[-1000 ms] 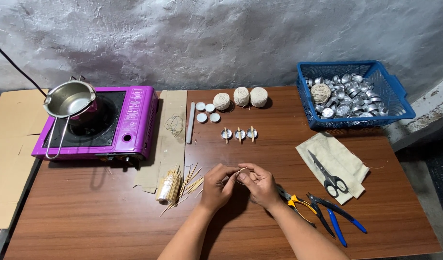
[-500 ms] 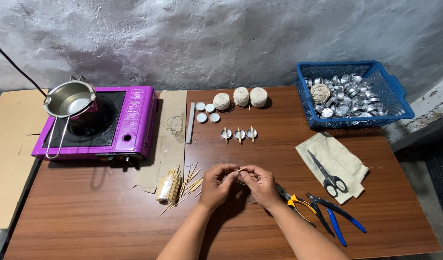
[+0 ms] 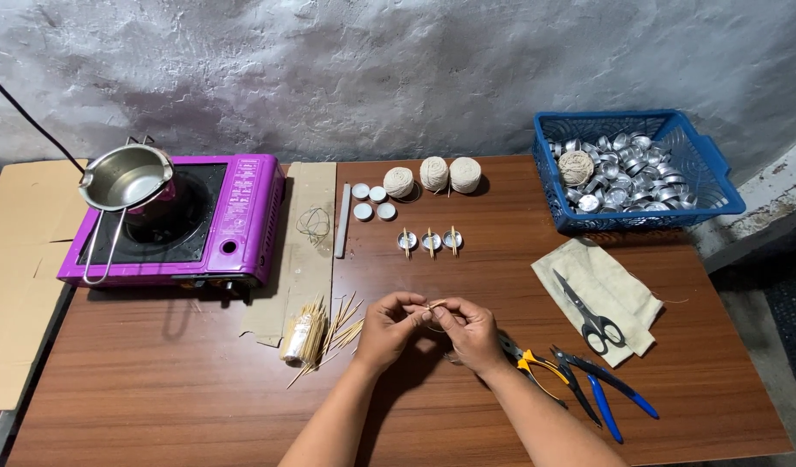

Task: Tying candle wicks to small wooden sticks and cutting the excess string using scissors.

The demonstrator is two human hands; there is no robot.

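My left hand (image 3: 388,329) and my right hand (image 3: 471,331) meet over the middle of the brown wooden table (image 3: 173,380). Together they pinch a thin wooden stick (image 3: 431,305) with pale string around it. A small metal cup (image 3: 451,355) lies on the table under my right hand, mostly hidden. A bundle of wooden sticks (image 3: 307,333) lies just left of my left hand, with loose sticks fanned beside it. Three small metal cups with sticks across them (image 3: 429,241) stand in a row further back.
A purple portable stove (image 3: 186,227) with a steel pot (image 3: 121,178) sits back left. Three string balls (image 3: 433,174) and white discs (image 3: 371,201) lie at the back. A blue basket (image 3: 636,168) holds several metal cups. Scissors (image 3: 590,313) lie on a cloth; pliers (image 3: 579,384) lie right.
Both hands shifted slightly while working the string and stick between the fingertips; they stay in the same spot. Nothing else on the table has moved.
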